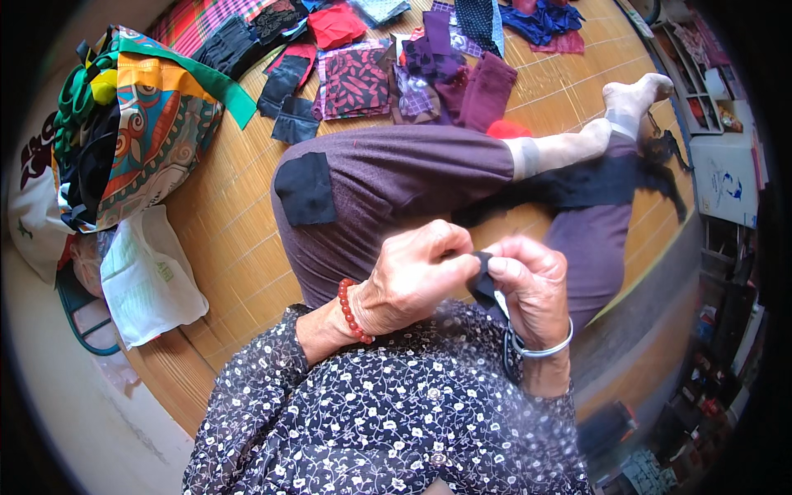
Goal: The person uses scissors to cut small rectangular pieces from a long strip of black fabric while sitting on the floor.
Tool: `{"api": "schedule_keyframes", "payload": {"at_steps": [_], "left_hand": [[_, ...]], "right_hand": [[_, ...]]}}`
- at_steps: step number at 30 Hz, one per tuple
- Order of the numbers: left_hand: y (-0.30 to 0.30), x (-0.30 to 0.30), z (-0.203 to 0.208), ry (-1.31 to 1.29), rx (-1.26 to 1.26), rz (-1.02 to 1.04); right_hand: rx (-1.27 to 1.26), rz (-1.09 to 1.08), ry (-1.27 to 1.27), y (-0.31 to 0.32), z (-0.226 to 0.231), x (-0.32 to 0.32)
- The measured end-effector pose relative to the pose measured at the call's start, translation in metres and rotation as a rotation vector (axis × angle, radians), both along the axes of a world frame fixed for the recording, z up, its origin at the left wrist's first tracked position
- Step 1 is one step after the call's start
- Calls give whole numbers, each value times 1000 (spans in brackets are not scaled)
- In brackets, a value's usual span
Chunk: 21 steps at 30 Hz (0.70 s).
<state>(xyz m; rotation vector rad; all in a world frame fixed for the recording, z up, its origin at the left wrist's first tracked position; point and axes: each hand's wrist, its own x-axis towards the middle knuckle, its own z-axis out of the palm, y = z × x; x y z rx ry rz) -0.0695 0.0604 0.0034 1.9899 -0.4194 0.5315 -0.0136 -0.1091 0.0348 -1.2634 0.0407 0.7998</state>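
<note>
In front of my chest, both hands meet at a small folded piece of black cloth (pixel 481 285). My left hand (pixel 412 276), with a red bead bracelet (pixel 350 312) at the wrist, is closed, its thumb and curled fingers pinching at the cloth's edge. Thumb and fingers of my right hand (pixel 535 285) grip the other side; a silver bangle (pixel 544 350) circles that wrist. A thin white strip (pixel 502 304) shows below the cloth, against the right palm. Whether a needle or thread is between the fingers cannot be seen. A square black cloth patch (pixel 305 190) lies on my bent knee.
A long black cloth (pixel 577 183) stretches across my lower leg. Beyond my legs, several folded fabric pieces (pixel 355 82) lie on the bamboo mat (pixel 239 198). At left stand a colourful patterned bag (pixel 157 124) and a white plastic bag (pixel 153 276). Shelves (pixel 697 91) line the right side.
</note>
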Motion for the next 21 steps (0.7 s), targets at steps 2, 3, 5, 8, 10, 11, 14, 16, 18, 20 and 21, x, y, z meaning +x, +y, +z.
{"api": "schedule_keyframes", "payload": {"at_steps": [2,3,5,8,10,11,14,16,18,20,21], "left_hand": [[2,0,1,39,-10,-31],[3,0,3,80,-27,-51],[5,0,8,164,-91,-91],[5,0,14,290,-237,-128],[1,0,16,373,-338,-121],[-3,-4,12,442,-378,-99],[-1,-6,3,496,-519,-97],[3,-5,4,549,-510,-62],[6,-4,8,537,-500,-74],[7,0,4,472,-536,-93],[7,1,2,439,-553,-101]], "right_hand": [[14,7,14,-1,1,0],[12,11,11,-1,1,1],[-20,20,-19,-1,2,1],[-105,27,-121,-2,3,1],[-152,16,-215,-3,2,1],[-139,11,-195,-2,3,1],[-120,5,-152,0,5,0],[-134,12,-146,-2,4,0],[-126,17,-141,-2,4,0],[-108,17,-121,-2,4,0],[-93,15,-104,-2,3,0]]}}
